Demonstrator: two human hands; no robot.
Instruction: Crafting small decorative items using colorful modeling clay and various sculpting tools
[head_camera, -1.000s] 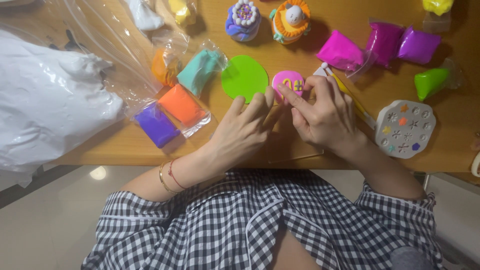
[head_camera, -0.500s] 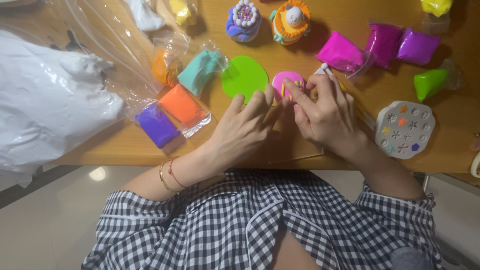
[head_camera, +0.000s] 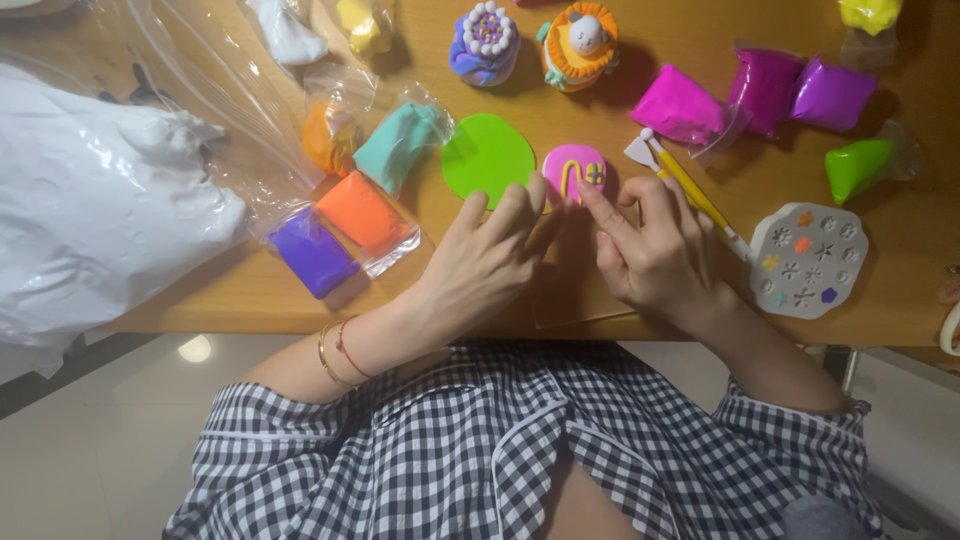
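Pink clay disc (head_camera: 573, 172) lies flat on the wooden worktop (head_camera: 700, 40) just above the middle of the frame, a soft, matte oval with thin yellow strips laid on its top as a loop and a small cross-hatch. The left hand (head_camera: 490, 262) rests below and to the left of it, fingers (head_camera: 530, 200) loosely stretched with the tips at the disc's lower left edge, gripping nothing. The right hand (head_camera: 655, 255) is curled below and right of the disc, its forefinger tip pressed at the disc's lower right rim; whether it pinches anything cannot be told. A slim yellow modelling tool (head_camera: 690, 190) with a white tip lies slanted along the back of that hand.

Just left of the pink piece sits a smooth, flat green clay round (head_camera: 487, 155). Further left are glossy clear packets of teal clay (head_camera: 398, 148), orange clay (head_camera: 362, 212) and purple clay (head_camera: 312, 252). A big crumpled white plastic bag (head_camera: 95, 220) fills the left of the frame. At the upper right lie magenta clay packets (head_camera: 680, 105). A pale round mould (head_camera: 808, 260) with small flower and star hollows sits at the right. Two small decorated clay cakes (head_camera: 530, 42) stand at the top centre.
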